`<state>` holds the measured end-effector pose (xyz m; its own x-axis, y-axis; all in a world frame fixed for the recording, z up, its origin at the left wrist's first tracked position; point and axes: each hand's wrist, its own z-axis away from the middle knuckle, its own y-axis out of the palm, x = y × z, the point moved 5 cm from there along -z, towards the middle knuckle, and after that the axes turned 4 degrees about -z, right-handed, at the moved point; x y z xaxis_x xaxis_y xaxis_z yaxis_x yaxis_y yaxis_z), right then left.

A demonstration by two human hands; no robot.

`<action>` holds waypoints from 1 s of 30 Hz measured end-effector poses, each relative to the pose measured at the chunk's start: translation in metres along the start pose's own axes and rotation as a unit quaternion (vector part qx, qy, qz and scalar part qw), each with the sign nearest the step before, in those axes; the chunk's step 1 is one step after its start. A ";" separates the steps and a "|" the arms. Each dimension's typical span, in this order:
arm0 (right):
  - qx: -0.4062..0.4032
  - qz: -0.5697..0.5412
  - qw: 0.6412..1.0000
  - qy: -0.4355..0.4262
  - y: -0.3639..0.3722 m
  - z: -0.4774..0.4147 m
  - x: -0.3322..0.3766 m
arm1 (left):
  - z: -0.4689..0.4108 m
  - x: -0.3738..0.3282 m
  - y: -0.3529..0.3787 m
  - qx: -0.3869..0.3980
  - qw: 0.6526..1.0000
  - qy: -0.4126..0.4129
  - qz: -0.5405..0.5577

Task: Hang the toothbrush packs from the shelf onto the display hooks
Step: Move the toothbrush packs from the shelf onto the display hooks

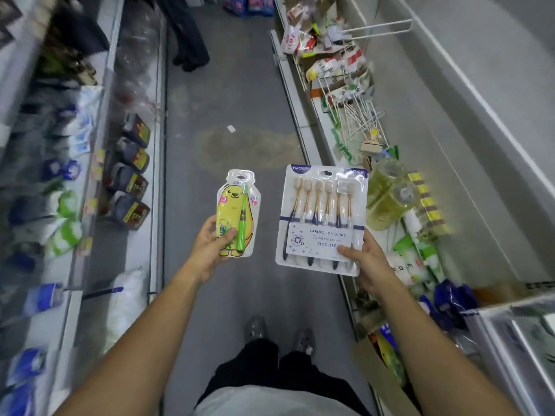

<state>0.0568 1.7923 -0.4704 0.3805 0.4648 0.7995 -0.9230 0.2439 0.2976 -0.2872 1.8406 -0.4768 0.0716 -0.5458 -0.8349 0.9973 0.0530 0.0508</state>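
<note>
The yellow bear-shaped toothbrush pack (231, 205) sits just at 9 o'clock of centre, upright, its lower half pinched between thumb and fingers of the left hand (207, 247). At 3 o'clock, apart from it, the six-brush pack (322, 220) is gripped at its lower right corner by the right hand (369, 262), thumb on the label. Both hang holes point to 12. Just beside the big pack at 3 o'clock stand bottles of yellow oil (387, 199) on the shelf (326, 142). A heap of loose white hooks (357, 115) lies at 2 o'clock, a mounted wire display hook (378, 27) at 1. Another person's legs (189, 37) stand at 11.
</note>
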 end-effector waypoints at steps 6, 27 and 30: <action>0.010 0.008 1.000 0.028 0.027 -0.057 0.021 | -0.061 -0.031 -0.012 -0.009 1.000 -0.004 0.023; -0.067 -0.008 0.998 -0.008 0.190 -0.346 0.172 | -0.400 -0.253 -0.065 0.078 0.996 -0.009 0.031; -0.081 -0.019 0.996 -0.011 0.197 -0.393 0.192 | -0.453 -0.289 -0.055 0.095 0.995 -0.010 0.013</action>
<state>-0.0301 2.2643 -0.4637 0.4113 0.4350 0.8010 -0.8863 0.3959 0.2401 -0.3700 2.3743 -0.4868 0.0967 -0.5630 -0.8208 0.9801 -0.0897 0.1770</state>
